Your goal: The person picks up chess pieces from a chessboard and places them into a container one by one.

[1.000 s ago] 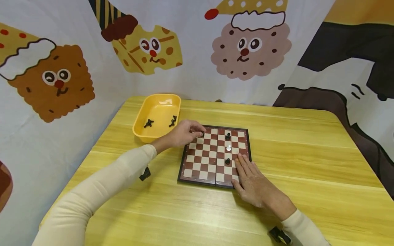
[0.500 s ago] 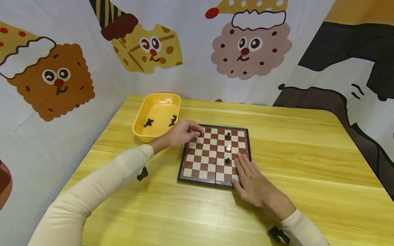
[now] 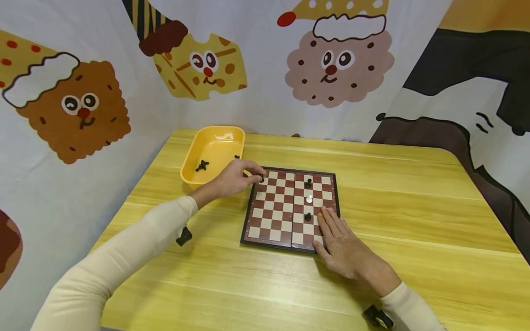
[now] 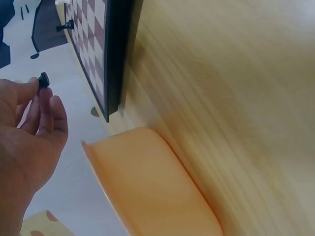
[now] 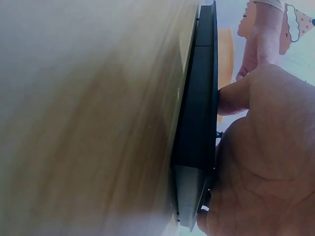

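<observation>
White fabric backdrop (image 3: 265, 110), printed with cartoon biscuits and a yellow cheese wedge; hangs behind the bench.

Yellow wood-grain bench (image 3: 248, 285); carries all items below.

Cream long sleeves (image 3: 120, 257), 2, on the person's arms.

Brown-and-cream chequered chessboard (image 3: 271, 216) with black rim; square, flat on the bench, a seam across its middle.

Yellow plastic tray (image 3: 217, 151), rounded rectangle; on the bench, just left of the board's far end.

Hands, 2. Right hand (image 3: 343, 248): laid flat on the near right part of the board, fingers straight and side by side, thumb at the near edge. Left hand (image 3: 233, 178): between tray and board, pinching 1 chess piece between thumb and fingers.

Black wrist fittings (image 3: 377, 317), 2, 1 by each sleeve cuff.

Black chess pieces in a small heap (image 3: 202, 166); in the tray, count unclear.

Taller black chess piece (image 3: 308, 183); upright on the board's far right portion.

White chess piece (image 3: 309, 199); on the board, between the 2 black ones.

Shorter black chess piece (image 3: 308, 216); on the board, near the right hand's fingertips.

Small black chess piece (image 4: 44, 79); in the left hand's pinch, by the board's far left corner, clear of the board in the left wrist view; type partly hidden.
</observation>
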`<state>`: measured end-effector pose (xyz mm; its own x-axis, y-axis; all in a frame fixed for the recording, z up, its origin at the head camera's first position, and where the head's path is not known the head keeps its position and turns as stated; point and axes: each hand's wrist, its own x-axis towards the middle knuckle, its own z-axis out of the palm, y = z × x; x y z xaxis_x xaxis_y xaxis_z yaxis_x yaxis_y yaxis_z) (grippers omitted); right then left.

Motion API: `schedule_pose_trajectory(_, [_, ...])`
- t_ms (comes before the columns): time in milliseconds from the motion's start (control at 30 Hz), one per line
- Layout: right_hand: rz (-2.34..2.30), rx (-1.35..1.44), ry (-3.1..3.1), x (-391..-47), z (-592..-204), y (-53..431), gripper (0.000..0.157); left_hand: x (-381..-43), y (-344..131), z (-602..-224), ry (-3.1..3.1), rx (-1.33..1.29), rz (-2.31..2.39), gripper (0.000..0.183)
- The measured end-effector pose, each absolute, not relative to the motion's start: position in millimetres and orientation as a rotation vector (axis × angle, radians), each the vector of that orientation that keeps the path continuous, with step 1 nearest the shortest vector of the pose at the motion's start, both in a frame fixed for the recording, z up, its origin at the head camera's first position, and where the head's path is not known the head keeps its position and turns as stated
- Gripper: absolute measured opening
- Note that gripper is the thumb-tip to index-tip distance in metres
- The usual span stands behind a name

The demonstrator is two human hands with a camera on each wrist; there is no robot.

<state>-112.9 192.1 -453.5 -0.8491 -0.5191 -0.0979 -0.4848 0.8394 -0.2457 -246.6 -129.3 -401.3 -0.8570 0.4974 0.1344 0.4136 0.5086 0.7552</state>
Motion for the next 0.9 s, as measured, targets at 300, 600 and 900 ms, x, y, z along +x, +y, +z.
schedule_pose_trajectory(300, [-0.318, -0.791, 2.859, -112, -453, 192, 0.070, -241, -133, -406, 2.635, 0.748, 1.283, 0.017])
schedule_pose_trajectory(600, [-0.309, -0.800, 2.859, -113, -453, 194, 0.070, -235, -140, -400, 2.674, 0.725, 1.256, 0.018])
schedule_pose_trajectory(900, [-0.315, -0.805, 2.860, -114, -454, 194, 0.070, -236, -154, -388, 2.733, 0.728, 1.346, 0.019])
